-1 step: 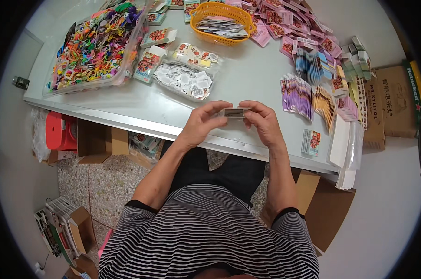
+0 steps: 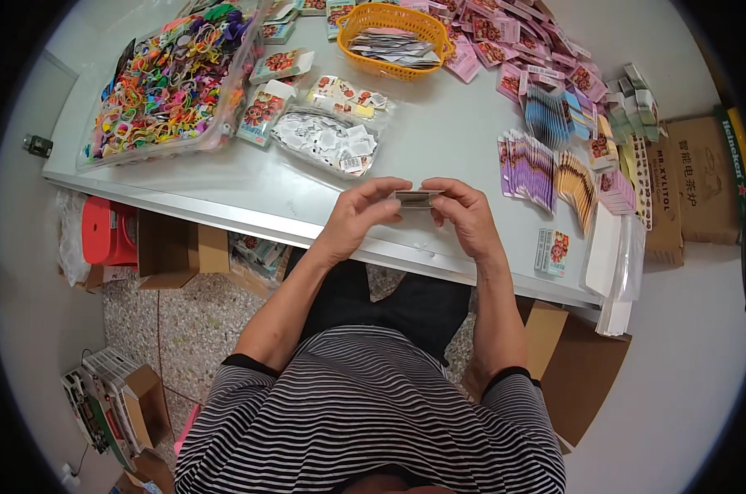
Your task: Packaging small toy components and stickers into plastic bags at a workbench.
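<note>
Above the table's front edge, both my hands hold a small flat cardboard box by its two ends. Its near side looks open, with a dark slot facing me; its printed face cannot be seen. My left hand pinches the left end between thumb and fingers. At the other end, my right hand grips with the fingers on top and the thumb beneath. Beyond my left hand lies a clear bag of small white printed slips. A similar pale green printed box rests on the table to the right.
A clear bin of colourful small trinkets stands at left. At the back are a yellow basket of flat packets and a heap of pink packs. Fanned purple cards and orange cards lie at right.
My left thumb has shifted slightly up and back along the box's end. The box stays in both hands at almost the same spot.
</note>
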`<control>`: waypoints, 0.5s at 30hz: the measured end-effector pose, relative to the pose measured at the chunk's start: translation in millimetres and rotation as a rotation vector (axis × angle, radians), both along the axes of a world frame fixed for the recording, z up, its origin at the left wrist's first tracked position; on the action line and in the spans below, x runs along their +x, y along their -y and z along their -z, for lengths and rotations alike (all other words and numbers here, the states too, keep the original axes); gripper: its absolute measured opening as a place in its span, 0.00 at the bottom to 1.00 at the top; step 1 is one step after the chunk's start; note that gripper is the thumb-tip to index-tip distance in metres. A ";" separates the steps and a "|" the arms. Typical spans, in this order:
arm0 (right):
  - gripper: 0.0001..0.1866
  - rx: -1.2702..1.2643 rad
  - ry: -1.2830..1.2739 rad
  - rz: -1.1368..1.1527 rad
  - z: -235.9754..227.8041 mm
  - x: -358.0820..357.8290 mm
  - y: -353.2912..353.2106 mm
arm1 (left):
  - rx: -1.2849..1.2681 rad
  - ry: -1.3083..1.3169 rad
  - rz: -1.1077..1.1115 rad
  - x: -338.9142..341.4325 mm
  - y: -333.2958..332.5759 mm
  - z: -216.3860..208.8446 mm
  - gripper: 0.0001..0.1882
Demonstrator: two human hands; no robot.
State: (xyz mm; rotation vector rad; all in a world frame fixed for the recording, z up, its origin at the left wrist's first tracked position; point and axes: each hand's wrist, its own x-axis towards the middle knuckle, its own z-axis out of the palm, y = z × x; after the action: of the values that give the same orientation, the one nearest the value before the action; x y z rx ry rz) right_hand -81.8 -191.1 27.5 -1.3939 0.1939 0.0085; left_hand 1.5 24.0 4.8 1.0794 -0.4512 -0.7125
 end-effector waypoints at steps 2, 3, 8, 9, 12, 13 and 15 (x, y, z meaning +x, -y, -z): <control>0.13 -0.006 0.022 -0.001 -1.6 2.2 -4.5 | -0.034 -0.084 0.046 2.8 -3.2 -0.5 0.19; 0.13 -0.004 0.024 -0.002 -1.1 3.2 -5.7 | -0.031 -0.049 0.046 3.4 -3.4 2.2 0.19; 0.12 -0.051 0.060 -0.008 2.4 2.7 -10.5 | -0.012 -0.014 0.036 0.9 -8.8 -0.3 0.19; 0.12 -0.050 0.060 -0.013 2.3 2.3 -11.2 | 0.016 0.002 0.030 -0.5 -9.6 -2.6 0.19; 0.12 -0.066 0.066 -0.018 -2.2 -1.3 -13.9 | 0.040 0.060 0.018 -5.8 -14.3 -12.3 0.20; 0.12 -0.101 0.110 -0.035 -5.7 -2.7 -15.0 | 0.036 0.105 0.018 -7.5 -15.9 -13.9 0.20; 0.13 -0.133 0.146 -0.056 -11.8 -4.1 -19.3 | -0.013 0.092 0.006 -10.1 -23.9 -13.6 0.20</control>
State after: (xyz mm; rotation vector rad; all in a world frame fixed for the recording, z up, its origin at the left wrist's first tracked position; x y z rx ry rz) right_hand -85.9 -171.8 39.4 -1.5262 0.0337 -0.0605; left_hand -8.6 47.9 18.4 1.1020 -0.5372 -0.6662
